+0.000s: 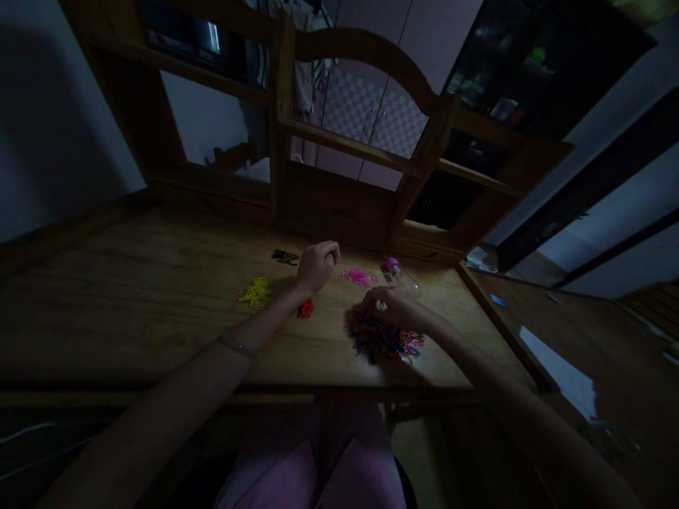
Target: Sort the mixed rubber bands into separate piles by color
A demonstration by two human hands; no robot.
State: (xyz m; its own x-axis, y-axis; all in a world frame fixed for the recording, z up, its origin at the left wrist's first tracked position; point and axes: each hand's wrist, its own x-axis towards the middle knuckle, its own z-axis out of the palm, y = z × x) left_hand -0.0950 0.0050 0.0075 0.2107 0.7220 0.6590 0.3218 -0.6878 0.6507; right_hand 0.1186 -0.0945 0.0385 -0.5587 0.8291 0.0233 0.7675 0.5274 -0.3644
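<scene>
On a wooden desk [159,297] lie small sorted piles of loops that look like rubber bands: yellow [256,292], red [305,308], pink [358,276], black [285,256], and a mixed multicoloured heap [385,339]. My left hand [317,265] hovers curled between the black and pink piles, fingers closed; what it holds, if anything, is too small to see. My right hand [395,307] rests at the top of the mixed heap, fingers pinched together on something small and pale.
A clear bottle with a pink cap [402,276] lies on its side beyond my right hand. A wooden hutch with shelves [339,141] rises at the desk's back. To the right, a second dark surface holds white paper [556,367].
</scene>
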